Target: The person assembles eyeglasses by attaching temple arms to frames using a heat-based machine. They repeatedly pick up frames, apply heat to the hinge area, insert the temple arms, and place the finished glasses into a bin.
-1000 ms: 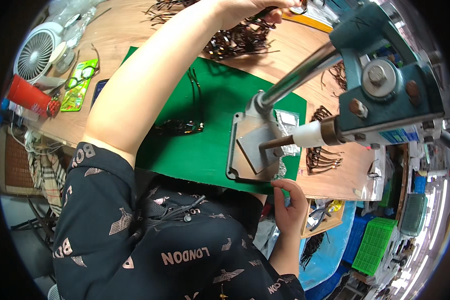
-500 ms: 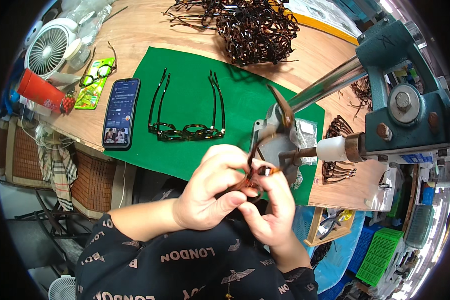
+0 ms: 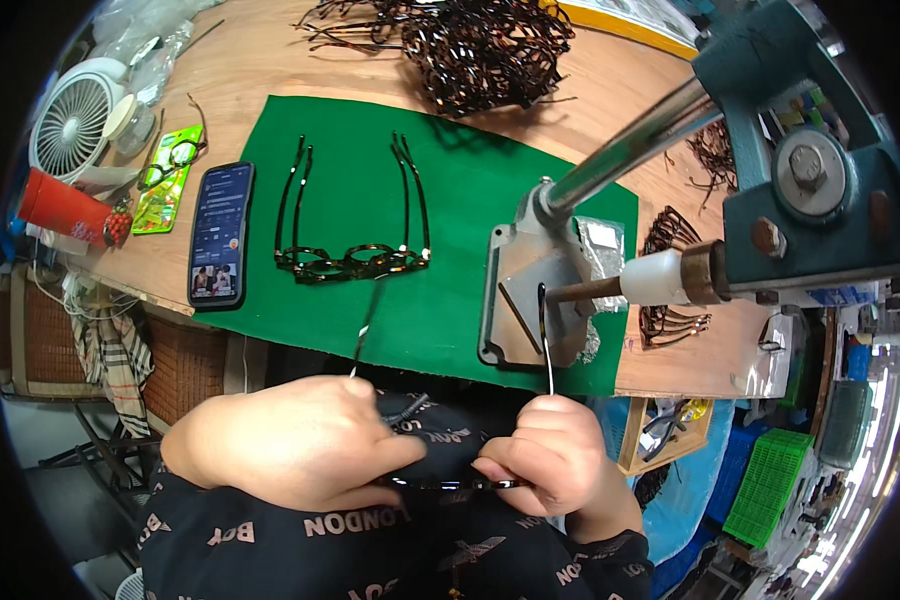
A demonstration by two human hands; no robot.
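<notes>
Low in front of my body, a dark eyeglasses frame [image 3: 450,484] is held between my two hands, its temples pointing away from me. My left hand [image 3: 315,435] is closed at its left end, and my right hand [image 3: 552,455] grips the right end. The right temple [image 3: 547,345] reaches over the metal base [image 3: 515,290] of a bench press. Beside my left fingers a short dark grey rod [image 3: 408,409] sticks out; its other end is hidden. Ahead, two overlapping tortoiseshell glasses [image 3: 350,263] rest on the green mat [image 3: 460,180], temples away from me.
A blue-green press head [image 3: 805,170] on a steel column stands at the right. A heap of tortoiseshell frames [image 3: 485,50] lies at the back. At the left are a phone [image 3: 220,235], a red cup [image 3: 60,208] and a white fan [image 3: 75,115]. Several temples [image 3: 670,275] lie right.
My hands have moved apart and down toward my body, away from the press base. The glasses frame is now spread between them with its temples extended. The view has shifted slightly.
</notes>
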